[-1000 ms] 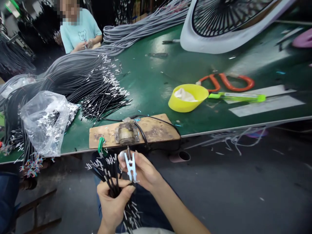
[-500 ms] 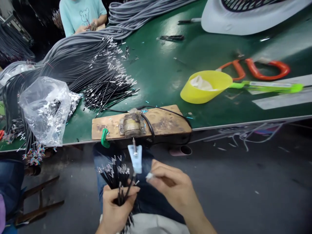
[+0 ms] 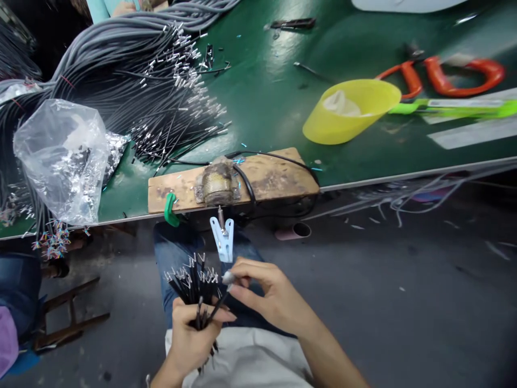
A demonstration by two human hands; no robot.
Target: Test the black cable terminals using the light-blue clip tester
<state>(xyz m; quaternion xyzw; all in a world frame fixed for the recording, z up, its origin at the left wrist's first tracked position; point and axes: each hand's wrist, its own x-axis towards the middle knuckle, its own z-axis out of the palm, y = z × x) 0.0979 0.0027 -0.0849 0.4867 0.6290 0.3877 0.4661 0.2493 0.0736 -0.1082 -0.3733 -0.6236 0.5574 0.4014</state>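
Note:
My left hand (image 3: 189, 337) is closed around a bundle of black cables (image 3: 186, 291) whose stripped, silvery ends fan upward. One cable leans out to the right between its thumb and fingers. My right hand (image 3: 269, 293) pinches a small whitish-grey wad (image 3: 228, 277) at the tip of that cable; its exact kind is unclear. Just above the hands, a light blue clothespin (image 3: 222, 240) hangs on the metal shaft of a small motor (image 3: 218, 184). The motor is fixed to a wooden board (image 3: 278, 175) at the table edge, beside a green clamp (image 3: 170, 209).
On the green table (image 3: 262, 108) lie a pile of grey cables (image 3: 117, 81), a clear plastic bag (image 3: 60, 156), a yellow cup (image 3: 347, 126) and orange-handled scissors (image 3: 444, 86). A wooden stool (image 3: 70, 318) stands at lower left. Another person's sleeve (image 3: 97, 9) shows at the top.
My right hand has moved left, bringing the whitish wad to the leaning cable's tip. The clothespin, blurred before, now shows clearly. The view has tilted downward.

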